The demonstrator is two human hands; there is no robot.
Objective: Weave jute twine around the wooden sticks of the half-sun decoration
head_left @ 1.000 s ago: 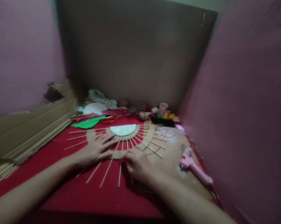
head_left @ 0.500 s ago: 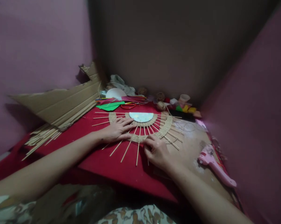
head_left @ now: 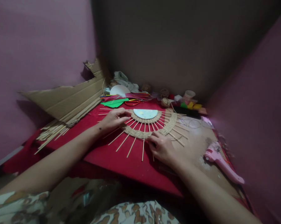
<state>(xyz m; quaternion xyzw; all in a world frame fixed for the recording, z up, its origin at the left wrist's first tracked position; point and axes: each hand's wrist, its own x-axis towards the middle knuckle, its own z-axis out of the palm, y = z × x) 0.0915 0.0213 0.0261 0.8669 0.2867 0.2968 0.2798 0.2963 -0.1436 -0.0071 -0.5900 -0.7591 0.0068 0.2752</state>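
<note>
A half-circle woven piece of thin sticks and twine (head_left: pixel 140 133) lies on the red cloth. Its sticks fan out from a pale blue half-disc (head_left: pixel 145 114), through an inner and an outer twine band. My left hand (head_left: pixel 115 119) is over the piece's left side, thumb and fingers bent together at the sticks beside the inner band, hiding part of the outer band. At the outer band's lower edge, my right hand (head_left: pixel 161 146) has its fingers closed in a pinch on the weave. Whether a loose twine end is between those fingertips is hidden.
Bent cardboard (head_left: pixel 67 99) and a bundle of sticks (head_left: pixel 49 132) lie at the left. A pink glue gun (head_left: pixel 223 163) rests at the right. Along the back are green sheets (head_left: pixel 114 103), red-handled scissors (head_left: pixel 132 102), a twine ball (head_left: pixel 165 102) and a cup (head_left: pixel 189 95).
My left hand has lifted from lying flat on the weave and bent its fingers near the inner band. My right hand stays at the outer band. The whole view has shifted slightly.
</note>
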